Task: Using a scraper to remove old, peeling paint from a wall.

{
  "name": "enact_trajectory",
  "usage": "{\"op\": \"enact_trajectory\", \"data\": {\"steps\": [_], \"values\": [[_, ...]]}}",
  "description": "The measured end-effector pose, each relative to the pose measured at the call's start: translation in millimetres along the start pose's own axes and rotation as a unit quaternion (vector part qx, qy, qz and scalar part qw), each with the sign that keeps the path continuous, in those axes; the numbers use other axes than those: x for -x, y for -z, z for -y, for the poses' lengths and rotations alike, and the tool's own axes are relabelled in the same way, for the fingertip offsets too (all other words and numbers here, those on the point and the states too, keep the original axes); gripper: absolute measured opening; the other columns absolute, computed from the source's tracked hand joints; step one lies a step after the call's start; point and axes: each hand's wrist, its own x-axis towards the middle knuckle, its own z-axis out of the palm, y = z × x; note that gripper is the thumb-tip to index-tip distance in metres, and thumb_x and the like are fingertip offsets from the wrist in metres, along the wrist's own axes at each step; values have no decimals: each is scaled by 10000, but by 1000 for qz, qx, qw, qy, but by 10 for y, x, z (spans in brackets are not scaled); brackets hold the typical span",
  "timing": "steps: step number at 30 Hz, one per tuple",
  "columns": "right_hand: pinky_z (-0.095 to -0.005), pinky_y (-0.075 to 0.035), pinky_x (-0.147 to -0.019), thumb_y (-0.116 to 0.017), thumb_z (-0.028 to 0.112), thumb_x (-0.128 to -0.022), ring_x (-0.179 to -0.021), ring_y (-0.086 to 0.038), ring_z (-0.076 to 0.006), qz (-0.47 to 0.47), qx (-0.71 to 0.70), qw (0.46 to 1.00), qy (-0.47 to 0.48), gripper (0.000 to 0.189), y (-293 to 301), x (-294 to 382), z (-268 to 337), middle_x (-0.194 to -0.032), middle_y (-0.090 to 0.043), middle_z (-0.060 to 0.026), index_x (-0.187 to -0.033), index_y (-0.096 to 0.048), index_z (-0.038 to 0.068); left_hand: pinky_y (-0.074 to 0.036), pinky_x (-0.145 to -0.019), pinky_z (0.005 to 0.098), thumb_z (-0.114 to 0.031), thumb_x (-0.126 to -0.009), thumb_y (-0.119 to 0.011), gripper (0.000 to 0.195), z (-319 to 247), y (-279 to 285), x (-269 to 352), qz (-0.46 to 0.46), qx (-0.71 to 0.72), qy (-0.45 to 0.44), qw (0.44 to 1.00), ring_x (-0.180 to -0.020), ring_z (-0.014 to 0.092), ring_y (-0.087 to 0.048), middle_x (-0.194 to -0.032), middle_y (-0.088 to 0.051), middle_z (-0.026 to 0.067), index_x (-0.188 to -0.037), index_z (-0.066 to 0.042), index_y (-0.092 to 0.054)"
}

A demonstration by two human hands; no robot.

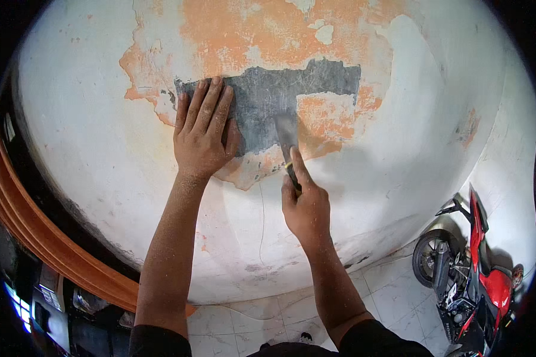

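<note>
My right hand (pixel 308 205) grips the dark handle of a scraper (pixel 288 134), index finger stretched along it. The scraper's blade looks blurred and lies over the right part of a bare grey patch (pixel 261 102) on the wall. Flat against the left part of that patch rests my left hand (pixel 204 129), palm to the wall and holding nothing. Orange paint (pixel 250 35) shows around and above the grey, bordered by peeling white paint (pixel 85 147). Pale dust speckles both forearms.
A red and black motorcycle (pixel 469 267) stands at the lower right on the tiled floor (pixel 259 319). An orange-brown moulded wooden edge (pixel 62 250) curves along the left, with dark furniture (pixel 89 330) below it. A thin crack (pixel 262 223) runs down the wall.
</note>
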Motion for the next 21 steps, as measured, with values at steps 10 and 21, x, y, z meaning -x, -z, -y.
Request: {"op": "enact_trajectory", "data": {"steps": [10, 21], "values": [[-420, -581, -652, -578, 180, -999, -729, -729, -316, 11, 23, 999, 19, 629, -178, 399, -416, -843, -718, -189, -1590, -365, 211, -263, -1231, 519, -179, -933, -593, 514, 17, 10, 5, 0, 1, 1, 1000, -1477, 292, -411, -1563, -485, 83, -1443, -116, -572], [-451, -583, -692, -584, 171, -991, -749, -725, -363, -5, -8, 999, 43, 625, -129, 327, -411, -859, -717, -220, -1581, -381, 198, -256, -1234, 523, -180, -940, -576, 511, 37, 13, 22, 7, -7, -2, 1000, -1478, 289, -409, -1561, -486, 82, -1447, -116, -567]]}}
